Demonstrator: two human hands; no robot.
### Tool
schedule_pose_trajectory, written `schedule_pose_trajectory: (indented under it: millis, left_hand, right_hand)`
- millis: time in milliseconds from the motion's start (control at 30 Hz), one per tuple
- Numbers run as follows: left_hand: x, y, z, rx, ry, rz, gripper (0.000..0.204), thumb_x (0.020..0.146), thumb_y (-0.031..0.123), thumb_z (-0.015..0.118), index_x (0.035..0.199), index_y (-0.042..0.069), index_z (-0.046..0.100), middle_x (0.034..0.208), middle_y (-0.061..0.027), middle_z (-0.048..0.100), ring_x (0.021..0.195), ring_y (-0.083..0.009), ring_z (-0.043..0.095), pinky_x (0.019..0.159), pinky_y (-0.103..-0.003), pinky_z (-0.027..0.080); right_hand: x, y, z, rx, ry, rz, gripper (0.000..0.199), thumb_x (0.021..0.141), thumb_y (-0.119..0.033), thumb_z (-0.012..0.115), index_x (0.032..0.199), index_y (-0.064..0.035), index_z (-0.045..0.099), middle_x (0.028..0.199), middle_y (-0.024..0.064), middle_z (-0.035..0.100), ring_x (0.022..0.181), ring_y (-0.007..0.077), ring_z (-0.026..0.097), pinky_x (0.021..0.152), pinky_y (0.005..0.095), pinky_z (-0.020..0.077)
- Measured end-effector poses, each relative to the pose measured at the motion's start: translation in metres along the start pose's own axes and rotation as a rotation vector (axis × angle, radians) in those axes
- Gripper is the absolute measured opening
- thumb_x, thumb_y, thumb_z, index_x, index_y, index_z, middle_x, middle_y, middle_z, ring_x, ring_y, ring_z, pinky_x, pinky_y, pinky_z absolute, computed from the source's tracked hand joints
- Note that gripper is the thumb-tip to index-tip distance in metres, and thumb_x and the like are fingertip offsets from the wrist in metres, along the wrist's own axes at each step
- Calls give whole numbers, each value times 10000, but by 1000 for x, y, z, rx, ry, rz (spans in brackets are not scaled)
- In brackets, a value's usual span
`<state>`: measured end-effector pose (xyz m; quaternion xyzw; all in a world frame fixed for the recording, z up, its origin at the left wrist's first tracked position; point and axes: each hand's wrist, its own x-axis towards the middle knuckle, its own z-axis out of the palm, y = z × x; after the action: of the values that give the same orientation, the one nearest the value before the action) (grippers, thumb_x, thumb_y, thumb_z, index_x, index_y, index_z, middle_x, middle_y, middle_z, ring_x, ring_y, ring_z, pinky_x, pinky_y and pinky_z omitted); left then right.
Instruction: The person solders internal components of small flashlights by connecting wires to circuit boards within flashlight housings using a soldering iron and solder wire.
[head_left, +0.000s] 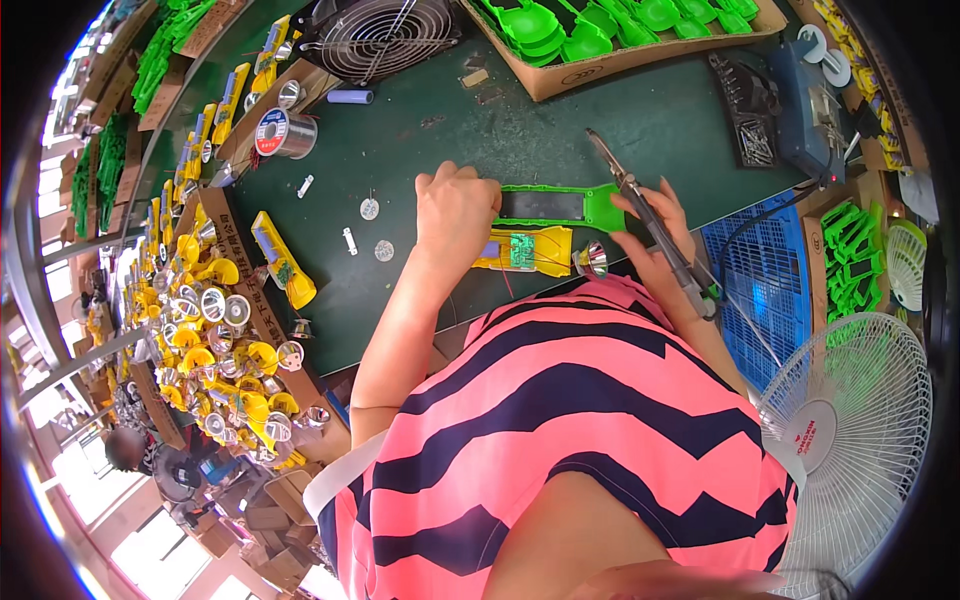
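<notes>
My left hand [455,215] is closed around the left end of a green plastic flashlight housing [603,208], which has a dark panel along its middle. In my right hand [665,235] is a soldering iron [650,215], slanting with its tip up and to the left. Fingers of that hand also reach the housing's right end. Just below, nearer my body, lies a yellow flashlight housing [550,250] with a green circuit board [522,252] and thin wires. A shiny reflector [592,259] sits at its right end. My left hand covers the ends of both housings.
Left: solder spool [287,134], yellow flashlight half [284,262], round boards [369,208], blue cell [350,96], box of yellow flashlight parts [260,300]. Far side: black fan [385,40], carton of green housings [630,65]. Right: screw tray [752,140], blue box-shaped unit [805,110], blue crate [755,270], white fan [850,420].
</notes>
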<state>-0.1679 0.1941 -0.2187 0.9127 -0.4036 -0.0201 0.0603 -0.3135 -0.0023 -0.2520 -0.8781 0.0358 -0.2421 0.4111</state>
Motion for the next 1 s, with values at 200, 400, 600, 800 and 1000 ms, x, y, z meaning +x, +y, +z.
schedule_pose_trajectory:
  millis: [200,400,600,800,1000]
  left_hand:
    - [-1,2,-2,33,-11,-15,53,617,94,604,607,137,632,629,-17,522,722,-206,495,652,-343,361]
    - [-2,4,-7,36,-16,-14,70,609,108,614,644,148,659,650,-18,525,738,-207,491,657,-343,357]
    - [-2,10,-39,-246,121,44,127,648,95,624,757,118,685,702,-26,511,757,-217,474,674,-341,357]
    - [-11,40,-24,-202,96,370,203,642,43,611,837,82,656,854,-63,523,824,-246,486,715,-339,386]
    - [-20,33,1,-436,95,322,258,626,46,629,884,54,642,924,-82,555,859,-248,523,740,-342,428]
  right_hand:
    - [1,9,3,10,-17,-19,540,675,-125,712,1122,-62,416,1044,50,611,1005,237,551,1031,470,226]
    - [2,12,2,64,-76,19,543,677,-113,708,1123,-64,403,1048,44,619,1001,243,555,1036,456,219]
    - [0,15,5,107,-49,30,540,673,-99,708,1118,-60,404,1048,49,620,982,242,564,1038,455,214]
    - [3,10,2,135,-60,41,538,671,-81,704,1121,-53,409,1061,48,613,1001,236,552,1038,455,216]
    - [9,9,4,89,-84,6,554,668,-46,696,1138,-46,404,1069,34,608,1014,244,528,1016,393,280]
